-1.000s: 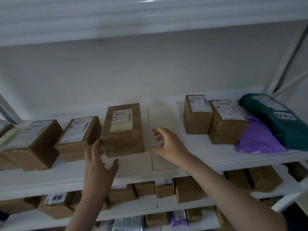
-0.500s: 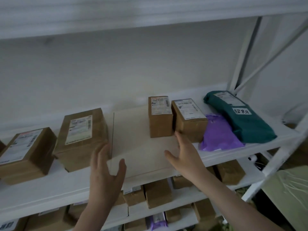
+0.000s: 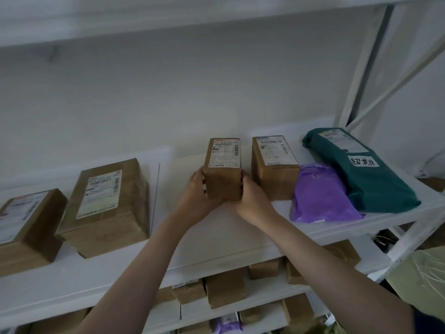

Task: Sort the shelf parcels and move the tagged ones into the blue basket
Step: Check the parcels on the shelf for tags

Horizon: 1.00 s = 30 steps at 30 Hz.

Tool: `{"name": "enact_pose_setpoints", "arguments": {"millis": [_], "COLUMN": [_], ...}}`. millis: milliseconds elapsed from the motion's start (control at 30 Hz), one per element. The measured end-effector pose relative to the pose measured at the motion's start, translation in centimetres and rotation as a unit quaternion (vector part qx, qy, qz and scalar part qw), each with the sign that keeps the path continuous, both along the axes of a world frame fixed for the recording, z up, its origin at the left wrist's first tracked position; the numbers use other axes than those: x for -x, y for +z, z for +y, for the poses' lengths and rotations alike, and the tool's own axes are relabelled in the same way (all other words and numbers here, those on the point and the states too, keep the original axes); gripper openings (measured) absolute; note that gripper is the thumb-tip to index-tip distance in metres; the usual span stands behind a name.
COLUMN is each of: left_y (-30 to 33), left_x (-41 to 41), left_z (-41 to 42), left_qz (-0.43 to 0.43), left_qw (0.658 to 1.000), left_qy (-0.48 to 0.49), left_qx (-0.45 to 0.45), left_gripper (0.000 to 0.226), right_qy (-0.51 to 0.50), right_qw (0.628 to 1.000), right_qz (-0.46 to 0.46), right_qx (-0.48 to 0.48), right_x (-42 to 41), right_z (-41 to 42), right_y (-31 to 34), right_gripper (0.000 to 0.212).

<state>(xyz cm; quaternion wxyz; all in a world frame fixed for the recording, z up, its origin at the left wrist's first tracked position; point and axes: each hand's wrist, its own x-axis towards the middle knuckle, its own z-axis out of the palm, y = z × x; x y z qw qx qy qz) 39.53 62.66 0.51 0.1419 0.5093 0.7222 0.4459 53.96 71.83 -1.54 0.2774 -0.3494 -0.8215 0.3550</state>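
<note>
You held a small brown box [image 3: 222, 173] between both hands on the white shelf [image 3: 240, 227]. Your left hand [image 3: 195, 196] gripped its left side, and your right hand [image 3: 252, 201] gripped its right side, fingers curled against the cardboard; each grip was closed on the box (whether the box rested on the shelf or was raised slightly cannot be told). A printed label covered its top face.

Just to its right stood a second brown box [image 3: 273, 167], also labelled on top, apart from the held one by a narrow gap. A purple mailer bag [image 3: 321, 194] lay touching that second box on the right, and a green parcel [image 3: 356, 165] lay beside and partly over the purple bag, bearing a white handwritten tag [image 3: 363, 162] as well as a printed label.

To the left, well apart from the held box, sat a large brown box [image 3: 108, 206], and further left another brown box [image 3: 26, 225] at the frame edge. Lower shelves [image 3: 265, 295] carried more small brown boxes.
</note>
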Motion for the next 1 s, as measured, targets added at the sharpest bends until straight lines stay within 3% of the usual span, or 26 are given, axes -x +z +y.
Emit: {"name": "enact_pose_setpoints", "arguments": {"millis": [200, 333, 433, 700, 1000], "left_y": [-0.4, -1.9, -1.8, 0.5, 0.4], "left_x": [-0.2, -0.1, -0.3, -1.9, -1.9], "left_z": [0.0, -3.8, -7.2, -14.2, -15.6], "left_qz": [-0.005, 0.047, 0.087, 0.085, 0.082], "left_qw": [0.999, 0.998, 0.995, 0.982, 0.981], "left_qy": [0.003, 0.003, 0.004, 0.006, 0.012], "left_qx": [-0.046, -0.038, -0.052, -0.170, -0.178], "left_gripper": [0.063, 0.073, 0.078, 0.070, 0.072], "right_qy": [0.019, 0.040, 0.068, 0.087, 0.099], "right_qw": [1.000, 0.997, 0.990, 0.960, 0.958], "right_qz": [0.014, 0.025, 0.046, 0.174, 0.190], "right_qx": [-0.015, -0.059, -0.116, -0.200, -0.191], "right_x": [0.5, -0.6, -1.5, -2.3, -1.9], "right_z": [0.6, -0.7, -2.6, -7.8, -9.0], "right_y": [0.5, 0.3, 0.3, 1.7, 1.6], "right_gripper": [0.062, 0.049, 0.051, 0.060, 0.060]}}
